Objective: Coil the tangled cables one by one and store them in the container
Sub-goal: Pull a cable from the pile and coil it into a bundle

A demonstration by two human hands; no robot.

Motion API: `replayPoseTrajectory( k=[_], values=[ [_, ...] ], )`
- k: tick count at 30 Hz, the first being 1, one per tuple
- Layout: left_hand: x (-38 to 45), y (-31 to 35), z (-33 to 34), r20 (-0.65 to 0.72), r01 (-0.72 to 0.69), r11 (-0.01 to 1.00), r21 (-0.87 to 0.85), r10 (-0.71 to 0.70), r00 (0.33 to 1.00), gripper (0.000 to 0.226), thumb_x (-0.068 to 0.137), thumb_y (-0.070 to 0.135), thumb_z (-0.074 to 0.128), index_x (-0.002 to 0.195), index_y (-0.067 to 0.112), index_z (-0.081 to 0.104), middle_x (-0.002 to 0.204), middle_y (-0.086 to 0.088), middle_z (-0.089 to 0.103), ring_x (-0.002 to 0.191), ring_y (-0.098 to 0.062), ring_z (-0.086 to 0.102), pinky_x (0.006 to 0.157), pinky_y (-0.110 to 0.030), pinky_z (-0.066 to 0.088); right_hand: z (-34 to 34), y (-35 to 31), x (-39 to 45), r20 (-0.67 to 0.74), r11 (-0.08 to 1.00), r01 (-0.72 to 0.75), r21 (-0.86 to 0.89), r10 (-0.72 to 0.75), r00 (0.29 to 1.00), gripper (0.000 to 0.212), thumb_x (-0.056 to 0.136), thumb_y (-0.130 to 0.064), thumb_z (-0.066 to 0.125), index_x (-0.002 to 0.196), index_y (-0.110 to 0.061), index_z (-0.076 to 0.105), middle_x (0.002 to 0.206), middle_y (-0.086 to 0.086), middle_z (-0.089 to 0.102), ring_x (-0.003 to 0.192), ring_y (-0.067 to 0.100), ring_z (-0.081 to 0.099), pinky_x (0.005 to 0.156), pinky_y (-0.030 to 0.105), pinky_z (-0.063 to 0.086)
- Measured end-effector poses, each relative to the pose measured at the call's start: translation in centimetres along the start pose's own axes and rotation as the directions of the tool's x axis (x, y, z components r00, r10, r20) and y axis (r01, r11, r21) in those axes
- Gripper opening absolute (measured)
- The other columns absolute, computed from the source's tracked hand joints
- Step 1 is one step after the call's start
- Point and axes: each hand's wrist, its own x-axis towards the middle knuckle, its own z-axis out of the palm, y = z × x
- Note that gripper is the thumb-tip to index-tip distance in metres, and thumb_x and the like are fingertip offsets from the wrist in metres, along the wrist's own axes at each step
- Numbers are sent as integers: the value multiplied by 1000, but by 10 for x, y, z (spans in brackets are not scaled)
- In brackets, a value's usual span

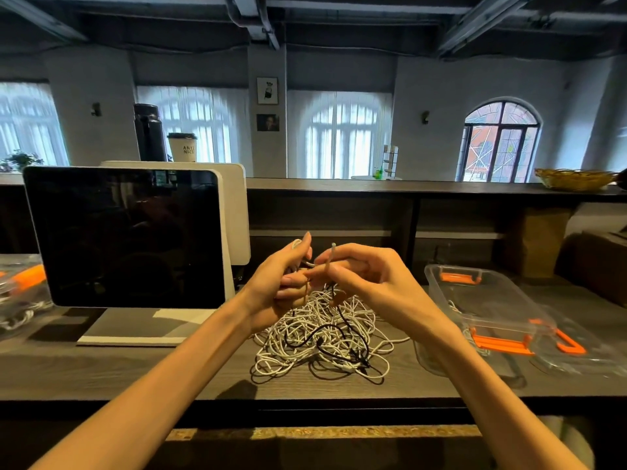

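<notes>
Both hands' fingers (342, 266) pinch white cable (330, 257) | container (481, 300) open, cable bits inside

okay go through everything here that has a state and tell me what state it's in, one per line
left hand: fingers curled round white cable
right hand: pinching a cable end upright
cable pile: tangled, on the counter
clear container: open, lid lying beside it
screen: dark
paper cup: lidded

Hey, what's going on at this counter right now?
A person is sorting a tangled pile of cables on the counter. The left hand grips a white cable while the right hand pinches its upright end. The clear container with orange latches sits open to the right.
</notes>
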Motion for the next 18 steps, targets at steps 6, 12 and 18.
replayPoseTrajectory(
  k=[6,12,18],
  values=[
    [-9,-1,2,99,50,994,-102,-39,994,31,101,47,52,91,17,53,44,8,27,33,-4,22,45,-19,8,4,1,1,-13,999,-50,6,50,999,18,101,-21,60,103,-15,76,87,0,75,81,12,71,57,25,57],
    [-12,4,2,128,44,994,-98,-32,991,40,96,54,52,99,15,48,42,7,28,30,-4,23,37,-14,18,16,8,7,1,981,-196,-17,196,981,31,106,-29,55,82,-12,65,75,5,59,71,19,59,53,23,48],
    [-15,3,4,185,22,1000,14,-24,982,53,98,65,36,93,13,49,45,4,30,34,-6,24,41,-19,16,23,8,12,-140,975,-130,-181,105,985,32,104,-32,57,77,-19,69,60,-11,58,57,2,49,55,20,39]
  ],
)
